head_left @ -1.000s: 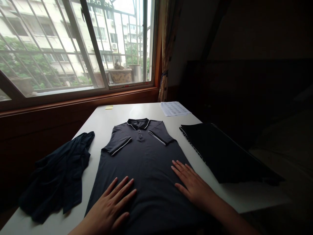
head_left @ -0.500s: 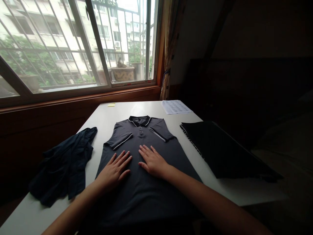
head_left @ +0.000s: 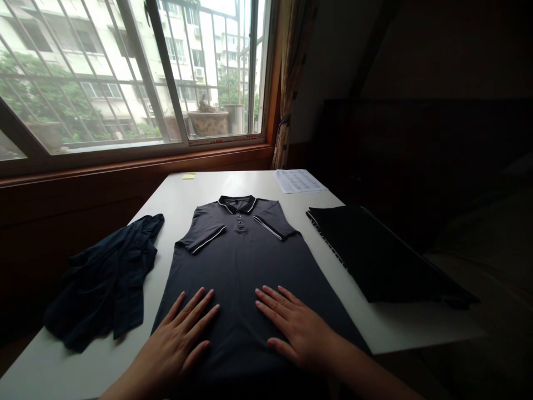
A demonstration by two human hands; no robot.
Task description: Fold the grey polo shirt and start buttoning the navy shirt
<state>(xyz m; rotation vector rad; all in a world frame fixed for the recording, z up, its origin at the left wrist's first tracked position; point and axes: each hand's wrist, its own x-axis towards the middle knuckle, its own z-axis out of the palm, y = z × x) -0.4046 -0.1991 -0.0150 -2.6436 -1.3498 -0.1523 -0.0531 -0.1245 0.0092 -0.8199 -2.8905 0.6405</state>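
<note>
A dark grey polo shirt (head_left: 237, 261) lies face up with its black, white-trimmed collar pointing away from me. Both short sleeves are folded inward over its chest. Flat on the lower left of the shirt rests my left hand (head_left: 179, 333), fingers spread. My right hand (head_left: 293, 328) lies on the lower right of it, palm down, its fingers also stretched out. Neither hand grips the cloth. Faint creases run down the middle between the hands. The shirt's bottom hem is lost in shadow at the lower edge of the view.
The shirt is on a white table (head_left: 158, 194). A crumpled dark blue garment (head_left: 108, 278) hangs over its left edge. Folded black cloth (head_left: 375, 250) lies at the right, printed sheets (head_left: 300, 181) at the far right corner, and a yellow note (head_left: 189, 176) at the far left. Beyond stands a barred window (head_left: 166, 78).
Both hands have slid down the shirt towards me and farther apart, from mid-chest to its lower part. They stay flat on the cloth. The shirt has hardly moved.
</note>
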